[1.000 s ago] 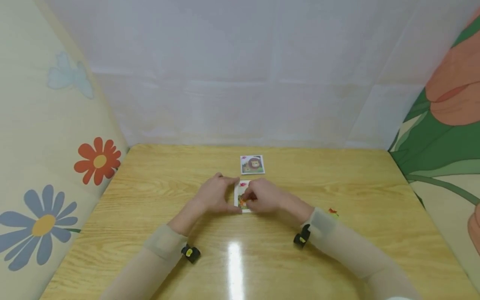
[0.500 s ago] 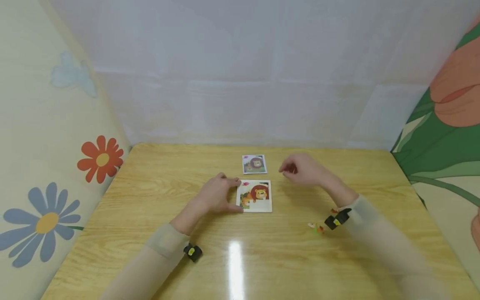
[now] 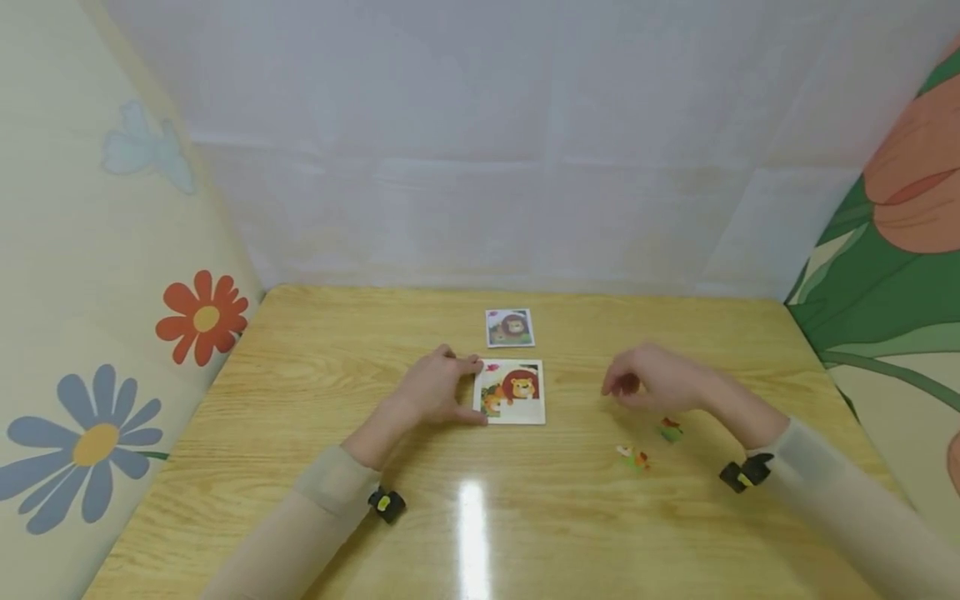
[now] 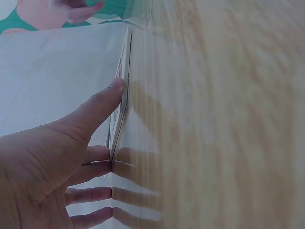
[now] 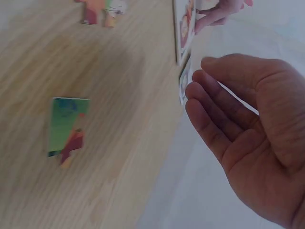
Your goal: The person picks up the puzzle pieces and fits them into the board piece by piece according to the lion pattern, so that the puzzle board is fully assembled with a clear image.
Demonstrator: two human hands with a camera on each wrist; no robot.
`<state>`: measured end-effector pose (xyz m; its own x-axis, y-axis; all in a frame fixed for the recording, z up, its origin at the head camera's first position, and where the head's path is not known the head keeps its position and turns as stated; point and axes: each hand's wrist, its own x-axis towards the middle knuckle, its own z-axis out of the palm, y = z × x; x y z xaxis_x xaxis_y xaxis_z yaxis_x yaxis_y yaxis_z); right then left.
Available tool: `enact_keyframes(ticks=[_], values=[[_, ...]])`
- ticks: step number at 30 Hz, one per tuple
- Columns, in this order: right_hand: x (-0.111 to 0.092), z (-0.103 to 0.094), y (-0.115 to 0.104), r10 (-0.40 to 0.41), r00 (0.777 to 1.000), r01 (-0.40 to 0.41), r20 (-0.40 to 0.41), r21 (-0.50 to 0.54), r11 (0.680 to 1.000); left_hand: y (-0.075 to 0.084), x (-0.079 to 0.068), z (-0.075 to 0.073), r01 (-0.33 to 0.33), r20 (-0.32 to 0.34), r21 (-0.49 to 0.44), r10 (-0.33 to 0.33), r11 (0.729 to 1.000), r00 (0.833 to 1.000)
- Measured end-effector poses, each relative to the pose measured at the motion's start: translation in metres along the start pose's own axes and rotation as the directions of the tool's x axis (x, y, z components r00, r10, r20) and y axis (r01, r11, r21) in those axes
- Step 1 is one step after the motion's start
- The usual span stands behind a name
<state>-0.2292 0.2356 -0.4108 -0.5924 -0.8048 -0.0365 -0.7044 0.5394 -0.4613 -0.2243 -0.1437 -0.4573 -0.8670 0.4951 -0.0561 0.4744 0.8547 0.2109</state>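
Observation:
In the head view, a square lion puzzle board (image 3: pixel 525 410) lies mid-table, its lower right area blank white. My left hand (image 3: pixel 433 387) rests at the board's left side, thumb at the near corner and forefinger at the far corner. From the left wrist view, that thumb (image 4: pixel 97 107) lies along the board's edge and the other fingers touch the tabletop. My right hand (image 3: pixel 656 379) hovers right of the board, fingers loosely bent, with nothing in it. Just below it lies a green and red puzzle piece (image 5: pixel 66 126). More loose puzzle pieces (image 3: pixel 637 458) lie nearer to me.
A smaller lion picture card (image 3: pixel 510 328) lies beyond the board. The wooden table (image 3: pixel 337 333) ends at a white cloth backdrop (image 3: pixel 480 167), with flower-patterned panels at both sides.
My right hand has left the board, uncovering the lion picture, and moved right to above the loose pieces. My left hand has stayed at the board's left side.

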Motion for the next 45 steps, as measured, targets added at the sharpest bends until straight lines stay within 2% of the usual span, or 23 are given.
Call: enact_keyframes(ticks=[5,9,14,20,26,33,40,45], values=[[-0.017,0.014,-0.002,0.011,0.995,-0.013,0.101,0.021,1.0,0.002,0.0,0.0,-0.005,0.0,0.0,0.005,1.0,1.0],[-0.026,0.025,-0.007,0.033,0.983,-0.037,0.182,0.016,0.999,0.003,0.001,-0.001,-0.004,0.0,0.0,0.004,1.0,1.0],[-0.031,0.035,-0.011,0.06,0.971,-0.062,0.232,0.0,0.998,0.003,0.001,-0.002,0.004,-0.004,0.0,-0.004,1.0,1.0],[-0.033,0.042,-0.012,-0.004,0.975,0.004,0.221,-0.001,1.0,0.002,0.001,-0.001,0.014,-0.002,0.0,-0.014,1.0,1.0],[-0.037,0.042,-0.012,-0.047,0.978,0.059,0.202,-0.056,0.997,0.003,0.001,-0.002,0.017,0.002,-0.004,-0.017,1.0,1.0],[-0.042,0.045,-0.01,-0.161,0.977,0.174,0.137,-0.09,0.981,0.004,-0.001,-0.002,0.019,0.001,-0.011,-0.019,1.0,1.0],[-0.043,0.049,-0.005,-0.224,0.972,0.231,0.066,-0.141,0.963,0.003,0.0,0.0,0.019,-0.005,-0.004,-0.019,1.0,1.0],[-0.042,0.05,-0.003,-0.252,0.967,0.255,0.045,-0.124,0.959,0.002,0.0,-0.001,0.017,-0.002,-0.002,-0.017,1.0,1.0]])
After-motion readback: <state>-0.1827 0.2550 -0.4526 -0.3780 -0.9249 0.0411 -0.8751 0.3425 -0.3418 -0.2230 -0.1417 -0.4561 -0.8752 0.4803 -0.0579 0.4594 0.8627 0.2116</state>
